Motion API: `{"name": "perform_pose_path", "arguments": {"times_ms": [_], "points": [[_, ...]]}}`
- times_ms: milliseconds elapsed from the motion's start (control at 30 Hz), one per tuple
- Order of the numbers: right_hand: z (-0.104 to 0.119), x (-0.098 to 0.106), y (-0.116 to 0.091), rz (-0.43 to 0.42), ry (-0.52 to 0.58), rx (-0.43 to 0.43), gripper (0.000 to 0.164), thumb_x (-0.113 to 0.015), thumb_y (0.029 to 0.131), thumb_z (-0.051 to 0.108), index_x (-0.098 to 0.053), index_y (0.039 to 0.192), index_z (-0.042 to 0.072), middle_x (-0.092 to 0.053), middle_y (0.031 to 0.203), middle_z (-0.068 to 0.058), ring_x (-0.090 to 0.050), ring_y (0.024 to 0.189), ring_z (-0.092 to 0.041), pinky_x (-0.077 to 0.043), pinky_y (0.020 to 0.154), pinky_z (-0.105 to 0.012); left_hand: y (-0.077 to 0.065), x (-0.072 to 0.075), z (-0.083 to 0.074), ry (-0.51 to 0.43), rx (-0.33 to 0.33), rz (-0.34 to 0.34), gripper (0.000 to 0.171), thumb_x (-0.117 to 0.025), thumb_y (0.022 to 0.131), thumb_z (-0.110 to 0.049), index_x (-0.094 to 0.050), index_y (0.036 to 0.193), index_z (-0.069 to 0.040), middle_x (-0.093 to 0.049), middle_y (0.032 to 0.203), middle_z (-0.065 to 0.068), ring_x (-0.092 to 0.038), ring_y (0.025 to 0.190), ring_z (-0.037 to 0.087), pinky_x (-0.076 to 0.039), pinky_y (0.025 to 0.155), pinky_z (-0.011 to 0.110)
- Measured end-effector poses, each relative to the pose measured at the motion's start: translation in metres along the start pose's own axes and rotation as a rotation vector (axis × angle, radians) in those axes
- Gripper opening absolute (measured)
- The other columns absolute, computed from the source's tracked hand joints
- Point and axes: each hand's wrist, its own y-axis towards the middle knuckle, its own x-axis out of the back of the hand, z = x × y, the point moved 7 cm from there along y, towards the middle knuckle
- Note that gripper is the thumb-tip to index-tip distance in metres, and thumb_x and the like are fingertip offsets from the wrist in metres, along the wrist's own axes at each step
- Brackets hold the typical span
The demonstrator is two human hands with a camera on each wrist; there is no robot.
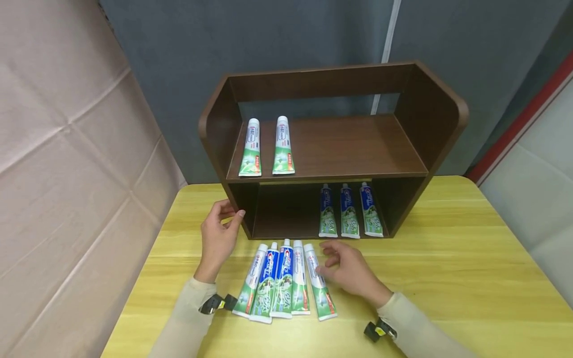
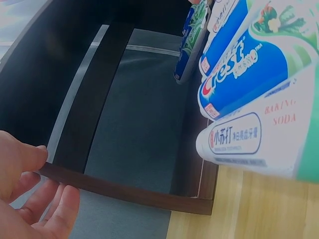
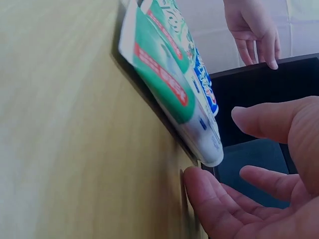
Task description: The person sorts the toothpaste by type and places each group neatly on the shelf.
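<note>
Shelf [image 1: 353,144]: left wall pinched between thumb and fingers of the left hand [image 1: 219,236], little gap left in that grip. Next rightward, four tubes [image 1: 284,286] lie side by side on the table [image 1: 447,278]. Then the rightmost tube [image 1: 319,283], also on the table, just left of the right hand [image 1: 351,271], which is the nearer hand. Right hand: thumb and fingers parted near the cap end, nothing gripped; contact cannot be told. Rightmost tube's cap points toward the shelf, slightly left; long axis runs back from there toward the person, slightly right.
</note>
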Motion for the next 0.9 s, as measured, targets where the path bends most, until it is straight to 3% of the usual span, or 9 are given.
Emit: {"name": "perform_pose_path", "arguments": {"times_ms": [200,433,700,900], "points": [[0.001,-0.006,-0.001,0.011,-0.029,-0.007,0.069,-0.093,0.078,0.016,-0.064,0.140,0.007,-0.070,0.126,-0.013,-0.068,0.086,-0.012,-0.059,0.072,-0.024,0.000,0.000,0.001,0.011,0.013,0.002,0.034,-0.076,0.100,-0.022,-0.065,0.129,-0.008,-0.071,0.117,0.011,-0.071,0.109,0.025,-0.059,0.083,0.015],[0.006,-0.014,-0.004,0.031,-0.063,0.022,0.071,-0.094,0.077,0.015,-0.063,0.140,0.004,-0.069,0.123,-0.012,-0.066,0.082,-0.010,-0.057,0.074,-0.025,0.001,-0.001,0.002,0.025,0.015,0.001,0.034,-0.076,0.100,-0.022,-0.065,0.129,-0.008,-0.071,0.115,0.010,-0.071,0.108,0.023,-0.065,0.087,0.033],[0.009,-0.019,0.001,0.068,-0.156,0.057,0.087,-0.095,0.077,0.016,-0.054,0.152,0.003,-0.064,0.113,-0.007,-0.058,0.075,-0.008,-0.052,0.068,-0.023,0.001,-0.001,0.002,0.020,0.011,0.003,0.034,-0.076,0.100,-0.022,-0.065,0.128,-0.009,-0.071,0.115,0.010,-0.071,0.107,0.023,-0.059,0.083,0.015],[0.008,-0.025,0.011,0.156,-0.235,0.094,0.100,-0.095,0.075,0.020,-0.044,0.158,0.000,-0.059,0.098,0.000,-0.050,0.076,-0.012,-0.047,0.068,-0.026,0.001,-0.002,0.002,0.026,0.010,0.003,0.034,-0.077,0.099,-0.022,-0.065,0.128,-0.008,-0.071,0.115,0.010,-0.071,0.106,0.023,-0.060,0.083,0.017]]}}
